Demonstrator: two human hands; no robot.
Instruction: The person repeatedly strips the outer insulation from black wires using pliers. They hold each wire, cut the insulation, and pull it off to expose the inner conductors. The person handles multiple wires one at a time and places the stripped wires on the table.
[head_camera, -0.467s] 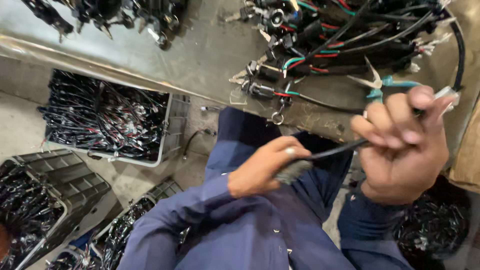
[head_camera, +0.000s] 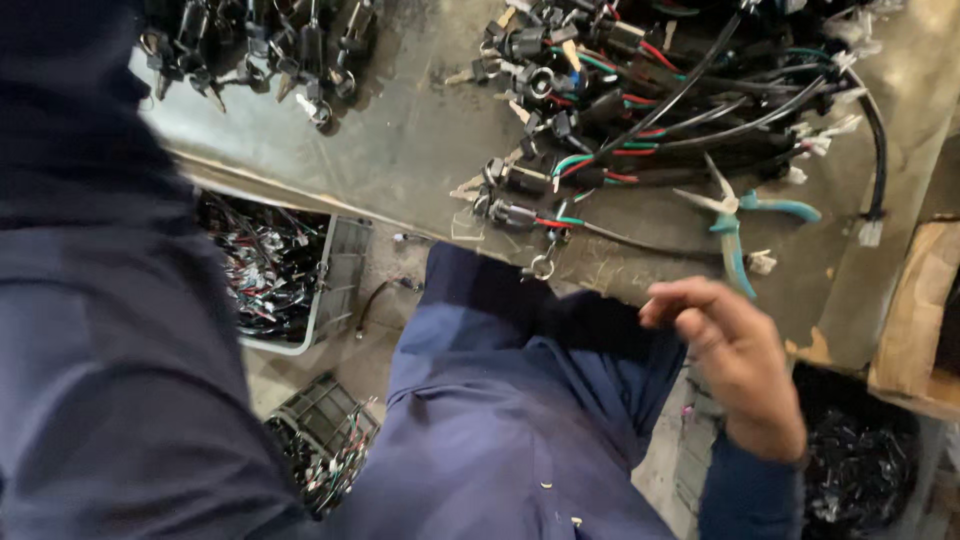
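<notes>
The right hand (head_camera: 735, 365) hovers empty, fingers loosely curled, just below the teal-handled pliers (head_camera: 735, 225) lying on the worktop (head_camera: 400, 140) beside a pile of wire harnesses (head_camera: 650, 100); the left hand is hidden behind a dark blue sleeve (head_camera: 100, 350), its state untellable.

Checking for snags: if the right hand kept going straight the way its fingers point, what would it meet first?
Probably the teal-handled pliers lying on the workbench just beyond the right hand; depth is unclear, so it may pass above them.

one hand (head_camera: 740, 360) shows. one pair of teal-handled pliers (head_camera: 735, 225) lies on the tabletop (head_camera: 400, 140). two heaps of wired connectors, far left (head_camera: 260, 50) and far right (head_camera: 650, 100). two crates on the floor (head_camera: 285, 275) (head_camera: 320, 440).
</notes>
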